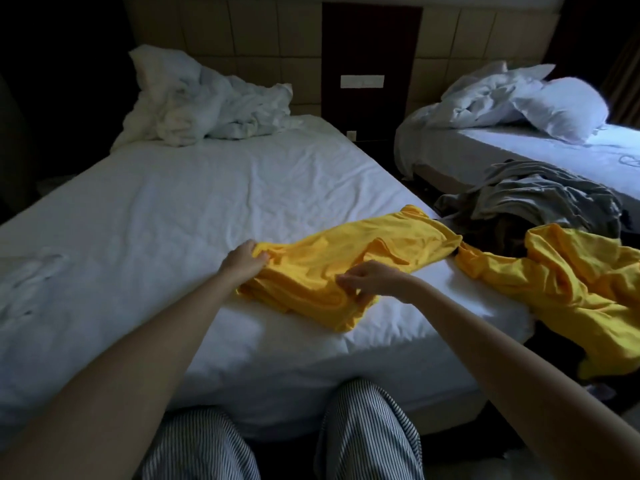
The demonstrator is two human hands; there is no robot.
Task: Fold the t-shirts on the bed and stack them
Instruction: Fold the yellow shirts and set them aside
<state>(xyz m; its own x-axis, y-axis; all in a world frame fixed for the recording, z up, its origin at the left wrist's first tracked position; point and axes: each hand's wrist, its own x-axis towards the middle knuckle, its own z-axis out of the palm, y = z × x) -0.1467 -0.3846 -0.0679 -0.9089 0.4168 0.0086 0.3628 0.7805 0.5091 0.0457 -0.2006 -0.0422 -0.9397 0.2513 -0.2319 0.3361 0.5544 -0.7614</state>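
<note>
A yellow t-shirt (pixel 349 261) lies crumpled along the near right part of the white bed (pixel 166 209). My left hand (pixel 242 259) grips the shirt's left end, fingers curled round the cloth. My right hand (pixel 367 280) pinches the shirt's near edge, thumb under the fabric. A second yellow t-shirt (pixel 568 289) hangs loose off the bed's right corner, over a pile beside the bed.
A heap of grey and dark clothes (pixel 540 199) fills the gap between the beds. Rumpled white bedding (pixel 211 102) sits at the head of this bed. The second bed (pixel 540 150) at right holds a pillow (pixel 561 109). My striped trouser knees (pixel 367 431) touch the mattress edge.
</note>
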